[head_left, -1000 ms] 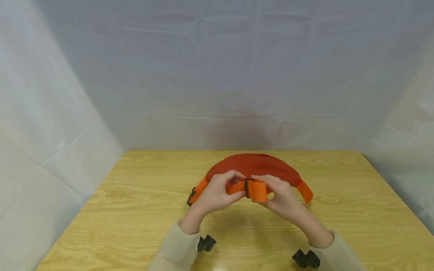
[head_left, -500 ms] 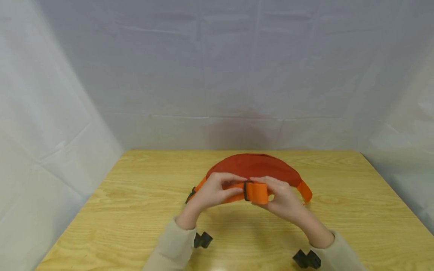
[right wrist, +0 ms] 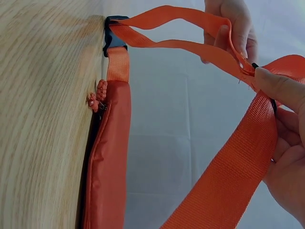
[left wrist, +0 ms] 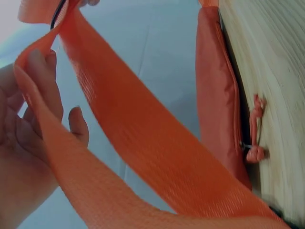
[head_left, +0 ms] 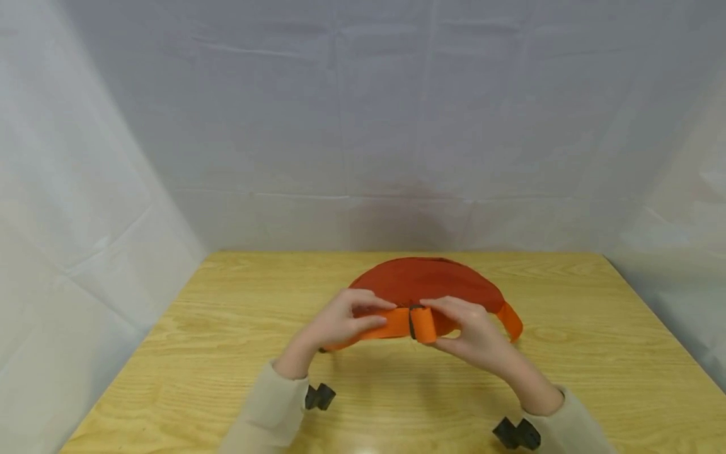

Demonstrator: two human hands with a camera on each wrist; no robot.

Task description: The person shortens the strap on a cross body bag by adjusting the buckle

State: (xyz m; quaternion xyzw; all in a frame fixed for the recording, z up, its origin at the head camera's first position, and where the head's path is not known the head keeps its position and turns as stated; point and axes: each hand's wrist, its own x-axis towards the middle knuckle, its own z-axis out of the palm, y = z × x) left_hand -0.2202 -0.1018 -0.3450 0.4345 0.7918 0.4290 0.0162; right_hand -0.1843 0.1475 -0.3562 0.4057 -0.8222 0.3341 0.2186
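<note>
A red waist bag (head_left: 425, 277) lies on the table, its orange webbing strap (head_left: 394, 323) lifted in front of it. Just left of the strap's black slider (head_left: 412, 321), my left hand (head_left: 343, 318) holds the strap between thumb and fingers. My right hand (head_left: 476, 331) pinches the strap at the slider, where a short loop (head_left: 424, 325) of webbing stands out. In the right wrist view, the right thumb (right wrist: 279, 86) presses at the slider, and two layers of strap run from there to a black buckle (right wrist: 114, 38) by the bag's end.
The wooden table (head_left: 244, 302) carries the bag near its far edge. White sheeting (head_left: 363, 126) hangs behind and at both sides. A corded zipper pull (left wrist: 256, 129) hangs from the bag. Black devices (head_left: 320, 397) sit at both wrists.
My left hand has slid leftward along the strap, away from the slider, exposing more webbing. The loop at the right hand has become narrower. The right hand has barely moved.
</note>
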